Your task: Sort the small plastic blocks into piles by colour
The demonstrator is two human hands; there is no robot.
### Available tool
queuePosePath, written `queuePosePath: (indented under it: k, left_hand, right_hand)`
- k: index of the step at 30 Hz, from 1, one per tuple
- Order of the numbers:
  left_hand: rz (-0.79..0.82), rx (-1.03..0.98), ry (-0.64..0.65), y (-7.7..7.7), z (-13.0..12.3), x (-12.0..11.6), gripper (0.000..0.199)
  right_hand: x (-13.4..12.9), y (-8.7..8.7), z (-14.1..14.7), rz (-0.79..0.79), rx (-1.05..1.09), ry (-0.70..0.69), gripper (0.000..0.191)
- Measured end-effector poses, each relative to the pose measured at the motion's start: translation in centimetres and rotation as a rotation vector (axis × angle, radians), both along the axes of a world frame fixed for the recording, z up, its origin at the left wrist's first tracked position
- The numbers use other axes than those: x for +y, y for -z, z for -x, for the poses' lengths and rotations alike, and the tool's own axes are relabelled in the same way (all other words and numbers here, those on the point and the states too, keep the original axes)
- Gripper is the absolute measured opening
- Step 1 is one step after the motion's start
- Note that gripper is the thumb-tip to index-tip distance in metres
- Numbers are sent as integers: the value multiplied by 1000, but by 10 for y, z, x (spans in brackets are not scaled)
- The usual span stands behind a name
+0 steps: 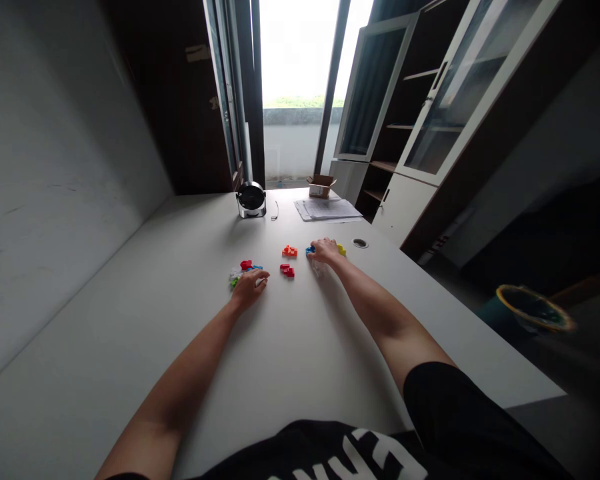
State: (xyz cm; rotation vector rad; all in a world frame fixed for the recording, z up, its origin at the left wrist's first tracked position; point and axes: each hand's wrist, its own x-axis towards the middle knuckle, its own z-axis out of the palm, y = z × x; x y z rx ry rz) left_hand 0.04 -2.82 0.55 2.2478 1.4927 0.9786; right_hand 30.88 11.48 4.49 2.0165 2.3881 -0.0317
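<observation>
My left hand (251,287) rests on the table at the right side of a small pile of plastic pieces, its fingers loosely curved and apart. In that pile are a red piece (247,265), a blue piece (255,267), whitish clear pieces (235,275) and a green piece (235,282), partly behind the hand. Further right, my right hand (325,251) closes its fingertips on another blue plastic piece (310,251). A yellow piece (341,250) shows beyond that hand, and clear pieces (319,268) lie beneath it. Between the hands are an orange piece (289,251) and a red block-like piece (287,271).
On the white table (280,347) stand a round black device (251,199) and an open cardboard box (321,186), with papers (329,209) in front of the box. A cable hole (360,243) lies to the right. A bin (535,309) stands beyond the right edge.
</observation>
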Motion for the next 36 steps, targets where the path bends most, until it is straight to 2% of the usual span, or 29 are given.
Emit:
queuePosePath:
  k: [10,16,20,22,25,28,30,36]
  left_hand:
    - [-10,14,0,-2,-1,-2,23]
    - [-6,17,-1,-4,-3,-3,22]
    - [-31,18,-3,-5,-4,-4,22]
    - [-58,28,-48,-5,-2,-3,21]
    - [-107,39,-222,-6,2,0,22]
    - [-116,59,-395,-5,7,4,24]
    - [-99,89,-441,-4,9,6,27]
    - [-122,182,-341,5,7,5,43]
  right_hand:
    - [3,6,1,2,11,14,41]
    - [0,5,4,2,39,30,53]
    - [-4,3,7,-21,23,32,49]
    - [-7,1,7,-32,23,36,49]
    - [-12,-1,8,-85,60,30,47]
    - [-24,-1,13,-178,193,22,37]
    - [-38,0,21,-222,326,7,28]
    - [-103,9,54,-317,606,-246,15]
